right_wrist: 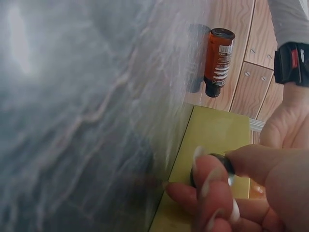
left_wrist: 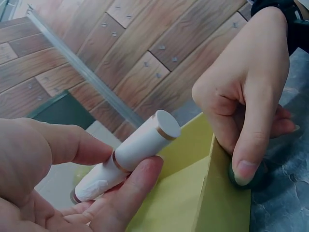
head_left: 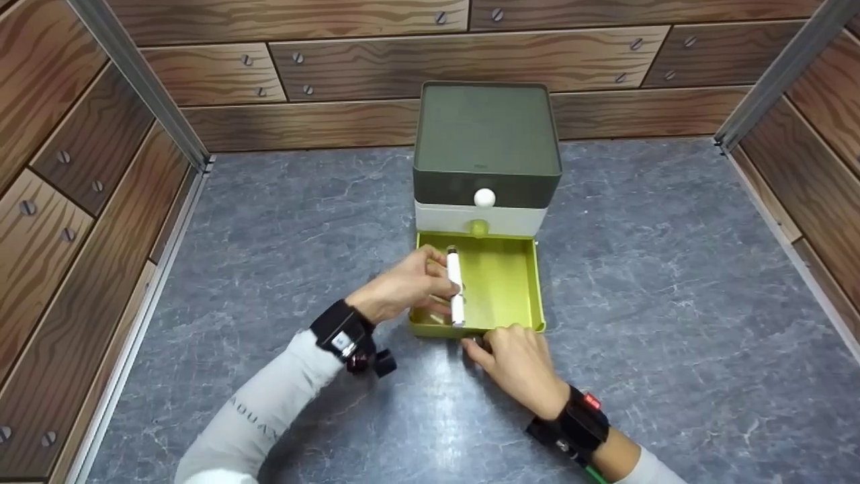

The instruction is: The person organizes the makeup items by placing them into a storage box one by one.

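Note:
In the head view, my left hand [head_left: 410, 286] is over the left part of the pulled-out yellow-green drawer [head_left: 507, 282]. Its thumb and fingers pinch a white lipstick tube [head_left: 455, 289], dark at its far end. Gold bands ring the lipstick [left_wrist: 140, 142] in the left wrist view, and one half carries a raised pattern. At the drawer's front, my right hand [head_left: 521, 363] grips the dark round knob [right_wrist: 223, 164] between thumb and fingers. A small pale piece [head_left: 438, 318] shows in the drawer's front left corner, partly behind the left hand.
Above the drawer, the box has a white tier [head_left: 443, 218] with a green knob [head_left: 478, 228] and a dark green tier [head_left: 437, 188] with a white knob [head_left: 484, 197]. An amber bottle [right_wrist: 219, 60] lies on the grey surface, partly under my left forearm. Wood-patterned walls [head_left: 470, 64] enclose the area.

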`<state>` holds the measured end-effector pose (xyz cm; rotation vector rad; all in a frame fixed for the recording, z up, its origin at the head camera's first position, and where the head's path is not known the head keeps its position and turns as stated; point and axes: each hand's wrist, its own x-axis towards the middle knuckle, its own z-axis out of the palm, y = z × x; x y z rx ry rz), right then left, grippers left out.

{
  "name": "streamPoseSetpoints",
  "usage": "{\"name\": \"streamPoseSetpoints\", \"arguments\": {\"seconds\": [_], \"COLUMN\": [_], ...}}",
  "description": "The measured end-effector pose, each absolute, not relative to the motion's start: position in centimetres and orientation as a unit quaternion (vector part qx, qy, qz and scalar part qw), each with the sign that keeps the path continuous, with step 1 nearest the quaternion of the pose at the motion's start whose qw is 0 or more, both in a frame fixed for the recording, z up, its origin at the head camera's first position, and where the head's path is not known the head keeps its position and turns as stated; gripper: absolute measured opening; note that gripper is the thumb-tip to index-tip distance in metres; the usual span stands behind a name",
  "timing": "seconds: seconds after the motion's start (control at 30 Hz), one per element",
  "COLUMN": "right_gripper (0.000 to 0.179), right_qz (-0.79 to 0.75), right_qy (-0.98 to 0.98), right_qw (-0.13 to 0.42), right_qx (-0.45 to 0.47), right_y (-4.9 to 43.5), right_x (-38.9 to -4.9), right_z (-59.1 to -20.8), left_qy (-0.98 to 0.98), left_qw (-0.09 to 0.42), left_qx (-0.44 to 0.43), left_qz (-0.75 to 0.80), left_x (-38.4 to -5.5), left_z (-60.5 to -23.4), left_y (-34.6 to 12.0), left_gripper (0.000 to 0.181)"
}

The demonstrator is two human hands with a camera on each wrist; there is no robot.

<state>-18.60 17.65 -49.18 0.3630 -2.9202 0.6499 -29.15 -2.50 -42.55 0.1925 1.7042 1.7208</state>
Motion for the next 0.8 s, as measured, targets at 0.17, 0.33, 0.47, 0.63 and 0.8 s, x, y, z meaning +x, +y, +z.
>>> {"name": "streamPoseSetpoints", "arguments": {"seconds": [0.17,0.33,0.47,0.63,0.8], "right_gripper": [0.058,0.059,0.058,0.058,0.057], "right_qz": [0.214,0.211,0.207,0.204,0.209], "right_qy": [-0.968,-0.967,-0.967,-0.966,-0.965], "right_qw": [0.062,0.074,0.082,0.09,0.088], "right_qx": [0.119,0.121,0.128,0.133,0.132], "right_y": [17.6,17.5,17.5,17.6,17.7], "right_x": [-18.7,-18.7,-18.6,-18.6,-18.6], "right_z": [-49.2,-49.2,-49.2,-49.1,-49.3], "left_qy": [0.668,0.685,0.701,0.713,0.729], "left_qw": [0.366,0.377,0.384,0.389,0.386], "left_qx": [0.07,0.066,0.073,0.071,0.07], "left_qz": [0.643,0.62,0.597,0.578,0.562], "left_x": [-30.1,-30.9,-31.4,-31.8,-32.1], "left_z": [-42.8,-43.4,-43.8,-44.0,-44.3], "left_y": [-0.9,0.5,1.4,2.7,3.9], "left_gripper": [0.051,0.041,0.022,0.008,0.012]}}
